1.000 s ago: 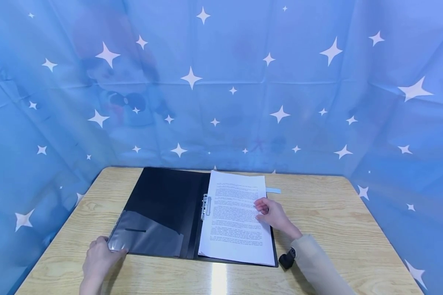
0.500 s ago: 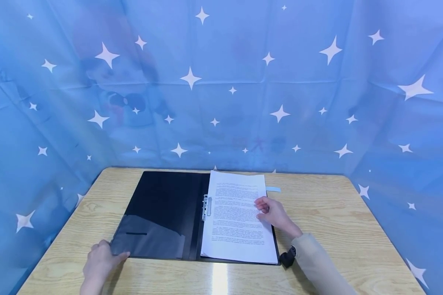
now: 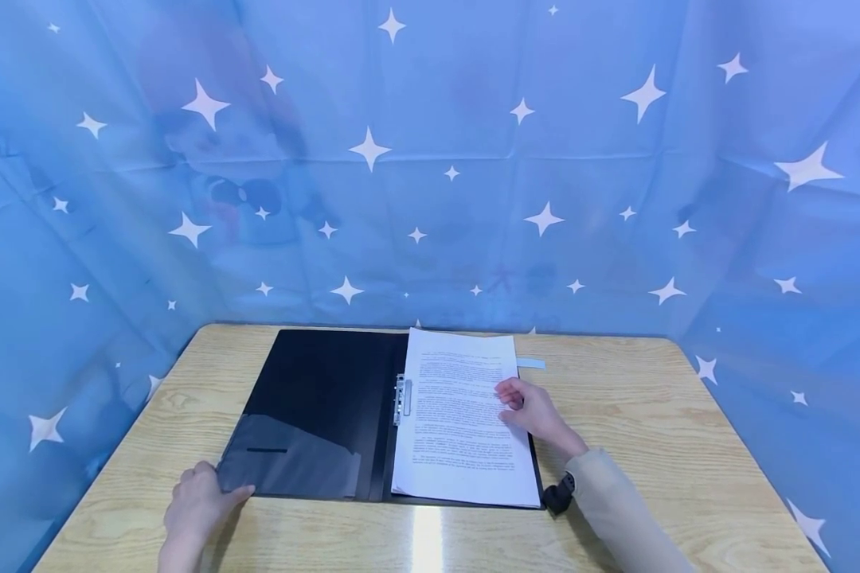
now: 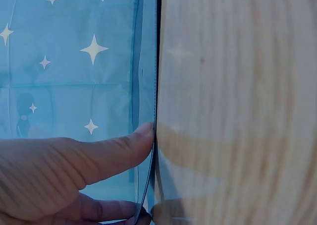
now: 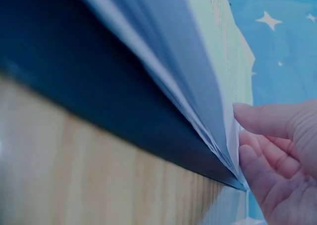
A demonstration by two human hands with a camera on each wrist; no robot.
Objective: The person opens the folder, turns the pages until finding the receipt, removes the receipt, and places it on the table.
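A black clip folder (image 3: 330, 382) lies spread on the table, with a clear pocket (image 3: 297, 461) on its left cover. Printed sheets (image 3: 466, 446) cover its right side, their left edge by the metal clip (image 3: 400, 398). My left hand (image 3: 195, 503) pinches the near left corner of the cover. In the left wrist view the thumb (image 4: 133, 145) presses one face while fingers lie below the edge. My right hand (image 3: 533, 410) rests at the sheets' right edge, fingers loosely bent with a gap to the thumb. In the right wrist view the thumb (image 5: 262, 118) touches the top page.
A pale blue strip (image 3: 531, 364) sticks out past the folder's right edge. The wooden table (image 3: 638, 422) extends on both sides. A blue curtain with white stars (image 3: 430, 199) hangs around its back and sides. A black device (image 3: 559, 495) sits at the right wrist.
The left cover has come down flatter, and the folder has shifted slightly right at its near edge. My left hand has moved slightly right with its corner. My right hand has barely moved.
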